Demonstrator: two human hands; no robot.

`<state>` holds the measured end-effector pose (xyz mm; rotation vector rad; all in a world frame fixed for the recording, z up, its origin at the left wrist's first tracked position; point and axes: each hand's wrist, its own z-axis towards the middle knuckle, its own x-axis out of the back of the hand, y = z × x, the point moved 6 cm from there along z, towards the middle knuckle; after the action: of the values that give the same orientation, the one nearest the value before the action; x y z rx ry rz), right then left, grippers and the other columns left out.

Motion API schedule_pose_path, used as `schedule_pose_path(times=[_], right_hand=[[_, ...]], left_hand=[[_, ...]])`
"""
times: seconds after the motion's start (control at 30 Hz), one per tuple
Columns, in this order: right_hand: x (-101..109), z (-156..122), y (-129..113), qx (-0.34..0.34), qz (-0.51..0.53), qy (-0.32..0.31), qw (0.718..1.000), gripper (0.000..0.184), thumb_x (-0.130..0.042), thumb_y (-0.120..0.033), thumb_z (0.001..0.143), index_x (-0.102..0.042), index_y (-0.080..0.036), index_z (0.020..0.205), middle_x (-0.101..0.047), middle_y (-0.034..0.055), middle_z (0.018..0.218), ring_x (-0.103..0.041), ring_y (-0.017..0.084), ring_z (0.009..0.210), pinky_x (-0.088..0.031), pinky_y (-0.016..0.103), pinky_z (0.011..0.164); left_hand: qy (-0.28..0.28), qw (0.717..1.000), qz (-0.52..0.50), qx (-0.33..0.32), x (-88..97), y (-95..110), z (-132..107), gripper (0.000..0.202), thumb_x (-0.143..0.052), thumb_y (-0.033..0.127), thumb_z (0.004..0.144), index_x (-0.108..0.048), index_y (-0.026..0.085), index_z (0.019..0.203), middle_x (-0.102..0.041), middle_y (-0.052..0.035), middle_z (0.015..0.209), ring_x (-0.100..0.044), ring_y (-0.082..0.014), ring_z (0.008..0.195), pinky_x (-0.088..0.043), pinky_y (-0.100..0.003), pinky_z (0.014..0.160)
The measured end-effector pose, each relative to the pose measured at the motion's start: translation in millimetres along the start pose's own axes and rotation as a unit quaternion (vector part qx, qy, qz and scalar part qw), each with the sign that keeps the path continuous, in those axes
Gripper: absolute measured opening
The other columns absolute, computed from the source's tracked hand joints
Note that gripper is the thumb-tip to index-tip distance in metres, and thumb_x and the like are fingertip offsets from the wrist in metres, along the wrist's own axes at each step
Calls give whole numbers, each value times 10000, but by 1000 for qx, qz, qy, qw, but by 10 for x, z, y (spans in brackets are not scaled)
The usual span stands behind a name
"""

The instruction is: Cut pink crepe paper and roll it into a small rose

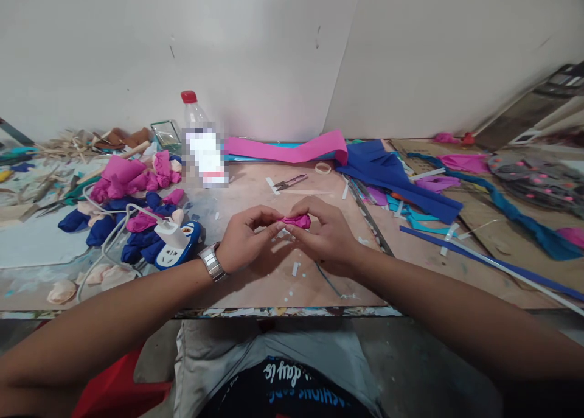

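A small magenta fabric flower (301,221), gathered or rolled tight, is pinched between my two hands above the middle of the table. My left hand (249,235) grips its narrow end with thumb and forefinger. Around the fuller end, the fingers of my right hand (326,230) are closed. Parts of the flower are hidden by my fingertips. Just beyond the hands lie thread snips (291,182) and a ring of tape (323,168). A long pink fabric strip (287,150) stretches along the back.
At left are heaped pink and blue fabric flowers (123,177), a power strip (177,246) with a plugged-in white charger (171,230) and its cable. A red-capped bottle (189,101) stands behind. Blue cloth (396,177) and a white rod (515,275) lie right.
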<state>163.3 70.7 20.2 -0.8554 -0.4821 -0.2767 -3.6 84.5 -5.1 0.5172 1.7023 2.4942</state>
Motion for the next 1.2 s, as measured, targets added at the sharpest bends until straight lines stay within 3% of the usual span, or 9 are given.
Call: schedule_pose_path(times=[0.2, 0.43, 0.6, 0.83, 1.0, 1.2], right_hand=[[-19, -7, 31, -32, -2, -14, 999, 194, -757, -285, 860, -670, -215, 1019, -708, 33, 955, -656, 199, 878, -502, 336, 797], [-30, -3, -7, -36, 18, -21, 999, 187, -743, -336, 874, -672, -205, 988, -709, 33, 924, -652, 188, 845, -510, 317, 770], [-42, 5, -19, -37, 11, -43, 998, 128, -724, -322, 886, -690, -200, 898, -689, 23, 839, -622, 173, 771, -485, 306, 712], [-39, -3, -36, -14, 22, -50, 998, 65, -692, -229, 875, -680, -205, 934, -688, 22, 892, -627, 175, 828, -483, 315, 768], [-45, -17, 29, -56, 31, -50, 997, 325, -740, -306, 845, -638, -207, 1138, -699, 46, 1022, -642, 206, 927, -501, 331, 815], [-35, -7, 38, -78, 50, -45, 995, 220, -707, -356, 870, -670, -194, 1013, -701, 28, 902, -631, 184, 829, -489, 295, 737]], left_hand=[[15, 1000, 19, -3, 36, 18, 0, 186, -747, 341, 868, -766, 163, 918, -794, -65, 874, -724, -172, 797, -584, -285, 761], [3, 1000, 5, 10, 24, 2, 9, 194, -760, 346, 853, -754, 157, 900, -786, -69, 855, -708, -157, 751, -585, -275, 725], [-25, 999, -38, 25, -32, -63, 6, 233, -749, 374, 863, -705, 151, 915, -753, -64, 864, -686, -141, 760, -558, -259, 720], [-28, 990, -115, 79, -64, -126, 22, 276, -791, 403, 821, -701, 144, 856, -745, -52, 787, -672, -131, 691, -540, -245, 658], [-2, 995, -69, 66, -5, -102, 41, 239, -801, 371, 811, -739, 151, 880, -767, -62, 822, -690, -149, 722, -573, -276, 686], [19, 997, -43, 56, 34, -82, 46, 212, -819, 323, 781, -734, 146, 859, -753, -48, 780, -663, -129, 680, -545, -248, 643]])
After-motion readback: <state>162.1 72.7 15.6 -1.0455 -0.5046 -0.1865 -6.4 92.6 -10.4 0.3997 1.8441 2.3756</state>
